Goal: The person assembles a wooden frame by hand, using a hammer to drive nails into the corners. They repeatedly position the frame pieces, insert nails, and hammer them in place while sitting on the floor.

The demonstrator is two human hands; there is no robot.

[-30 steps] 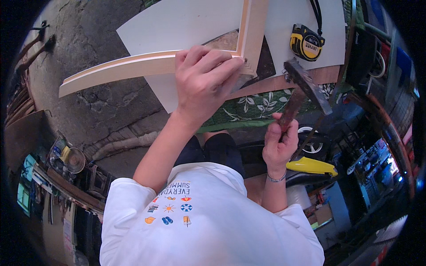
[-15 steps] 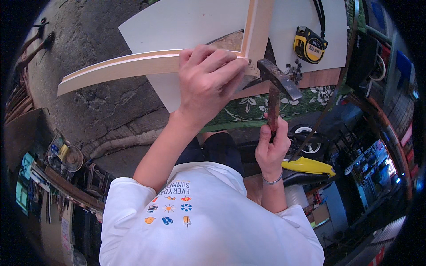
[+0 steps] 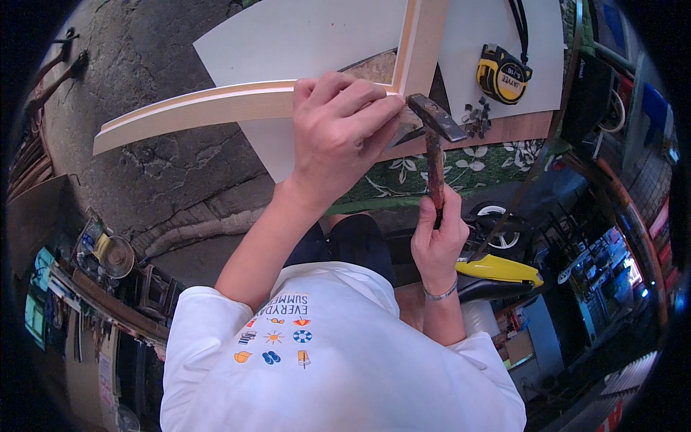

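Observation:
A pale wooden frame with a raised inner edge lies with its corner in front of me. My left hand is closed over the rail beside that corner, fingers curled across it and the index fingertip near the joint. Whether a small piece is pinched under those fingertips is hidden. My right hand grips the worn wooden handle of a hammer. Its dark metal head is by the corner, just right of my left fingertips. Several small dark metal pieces lie in a pile right of the hammer head.
A yellow and black tape measure with a black strap rests on a white board at the right. Green leaf-patterned cloth hangs along the near edge. A yellow and black bicycle part is right of my right wrist.
The hammer head has moved left and slightly up, closer to the frame corner and my left fingertips. My left hand and the frame have barely moved.

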